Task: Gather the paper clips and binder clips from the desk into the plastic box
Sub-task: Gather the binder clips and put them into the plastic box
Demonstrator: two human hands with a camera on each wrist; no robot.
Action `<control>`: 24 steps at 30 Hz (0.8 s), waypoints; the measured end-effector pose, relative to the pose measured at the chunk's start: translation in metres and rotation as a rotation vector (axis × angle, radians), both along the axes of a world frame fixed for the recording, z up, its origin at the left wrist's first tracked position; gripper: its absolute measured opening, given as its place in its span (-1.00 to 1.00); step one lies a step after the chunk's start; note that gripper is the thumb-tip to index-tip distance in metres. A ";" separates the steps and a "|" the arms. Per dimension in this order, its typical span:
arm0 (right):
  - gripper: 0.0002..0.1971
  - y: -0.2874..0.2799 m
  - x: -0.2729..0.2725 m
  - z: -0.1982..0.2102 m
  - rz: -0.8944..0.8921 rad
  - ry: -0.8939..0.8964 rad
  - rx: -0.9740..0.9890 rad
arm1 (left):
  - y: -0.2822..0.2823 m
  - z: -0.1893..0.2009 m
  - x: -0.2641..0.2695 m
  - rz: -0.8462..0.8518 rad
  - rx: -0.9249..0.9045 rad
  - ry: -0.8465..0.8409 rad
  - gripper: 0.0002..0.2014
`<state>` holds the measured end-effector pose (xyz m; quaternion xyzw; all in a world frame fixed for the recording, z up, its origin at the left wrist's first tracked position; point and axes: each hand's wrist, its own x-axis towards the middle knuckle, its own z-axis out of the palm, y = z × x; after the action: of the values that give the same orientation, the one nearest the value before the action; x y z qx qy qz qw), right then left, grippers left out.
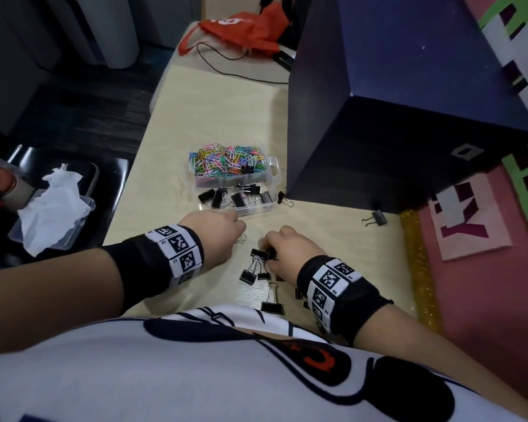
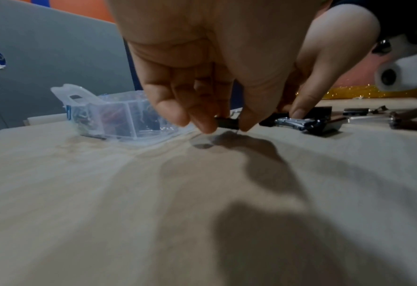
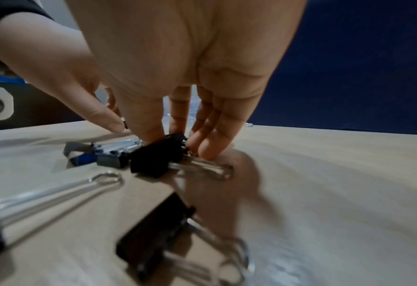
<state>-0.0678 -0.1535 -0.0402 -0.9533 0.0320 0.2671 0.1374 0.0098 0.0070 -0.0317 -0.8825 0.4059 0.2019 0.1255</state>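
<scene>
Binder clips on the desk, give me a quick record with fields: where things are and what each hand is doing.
box: clear plastic box on the desk, open
far compartment: coloured paper clips
near compartment: several black binder clips
left hand: pinches a small binder clip just above the desk
right hand: grips a binder clip in the loose pile
loose clips: cluster near the hands, two strays beside the dark blue box

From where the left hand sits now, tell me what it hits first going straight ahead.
Probably the plastic box: the left hand, pinching a binder clip, points at its near wall.
</scene>
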 end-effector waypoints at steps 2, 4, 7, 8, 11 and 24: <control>-0.73 -0.002 0.002 0.002 -0.024 -0.032 0.017 | 0.000 0.004 0.001 -0.006 -0.049 -0.012 -0.72; -0.75 -0.002 0.008 0.007 -0.079 -0.092 0.049 | 0.002 0.009 0.005 0.004 -0.128 -0.035 -0.68; -0.72 0.000 0.021 0.020 -0.152 -0.227 0.105 | 0.006 0.016 0.017 0.031 -0.283 -0.112 -0.66; -0.72 0.001 0.026 0.025 -0.184 -0.283 0.143 | 0.008 0.018 0.022 0.055 -0.327 -0.133 -0.66; -0.69 0.005 0.043 0.037 -0.260 -0.420 0.222 | 0.013 0.022 0.037 0.169 -0.390 -0.128 -0.62; -0.54 0.008 0.080 0.028 -0.075 -0.269 0.009 | 0.018 0.006 0.020 -0.146 -0.280 -0.120 -0.84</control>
<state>0.0124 -0.1454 -0.0124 -0.9779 0.0476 0.1320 0.1548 0.0299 0.0251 -0.0254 -0.8699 0.4849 0.0804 0.0396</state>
